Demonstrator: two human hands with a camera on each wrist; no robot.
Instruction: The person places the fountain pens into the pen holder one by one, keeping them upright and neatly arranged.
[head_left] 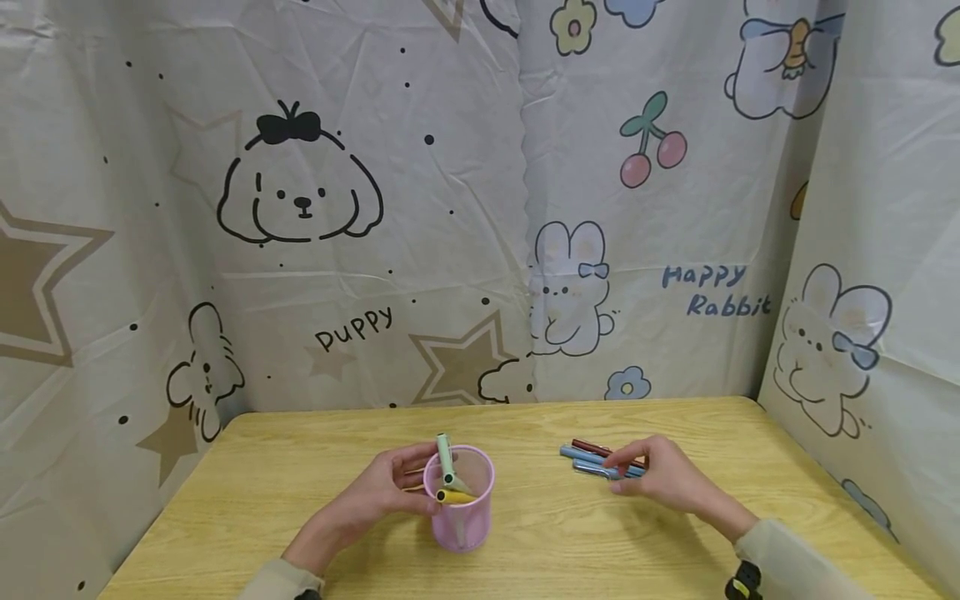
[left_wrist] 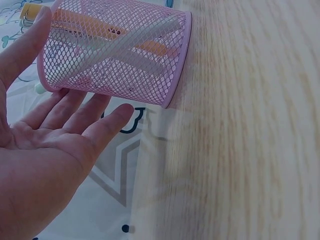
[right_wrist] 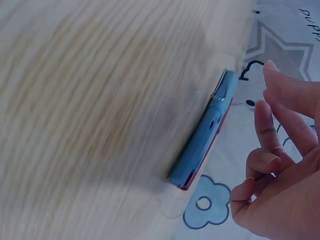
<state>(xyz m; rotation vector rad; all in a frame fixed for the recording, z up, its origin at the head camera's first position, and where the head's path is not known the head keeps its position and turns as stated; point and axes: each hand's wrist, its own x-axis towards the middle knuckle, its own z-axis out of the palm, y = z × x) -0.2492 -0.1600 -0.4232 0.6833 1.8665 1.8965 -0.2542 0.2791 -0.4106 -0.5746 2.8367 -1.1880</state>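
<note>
A pink mesh pen holder (head_left: 462, 529) stands upright on the table, with a pale green pen (head_left: 445, 457) and a yellow pen (head_left: 457, 497) sticking out of its top. My left hand (head_left: 386, 483) holds its left side, thumb at the front near the rim and fingers behind. Through the mesh in the left wrist view, pale and orange barrels (left_wrist: 150, 47) show crossed inside. To the right, my right hand (head_left: 660, 477) hovers over a dark red pen (head_left: 588, 447) and blue pens (right_wrist: 200, 137) lying together. Its thumb and forefinger are close, apart from the pens, with nothing between them.
The yellow wood-grain table (head_left: 300, 442) has its back edge against a cream curtain (head_left: 450, 250) printed with cartoon animals. More curtain (head_left: 885, 208) hangs at the right side. Bare tabletop lies between the pen holder and the pens.
</note>
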